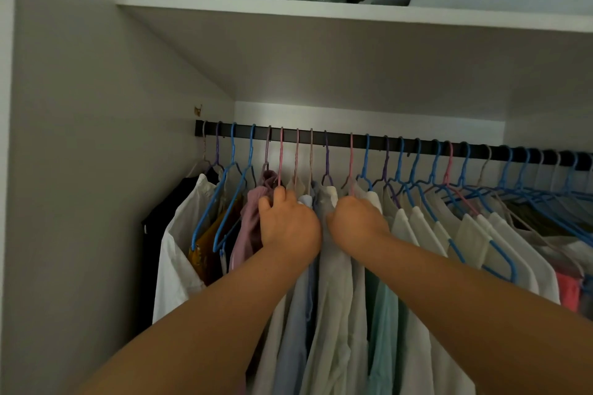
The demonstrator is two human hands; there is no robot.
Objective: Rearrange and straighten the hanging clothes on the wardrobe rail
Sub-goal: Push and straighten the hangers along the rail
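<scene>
Wardrobe rail (353, 138) | left hand (287, 224), right hand (356, 218) grip shirts (330, 266) between

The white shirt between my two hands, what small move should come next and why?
Probably slide the left hand with its mauve garment leftward along the rail, since hangers crowd there. The right hand grips the clothes beside the white shirt, which hangs squeezed between both hands. Opening a gap should let it drop straight.
</scene>
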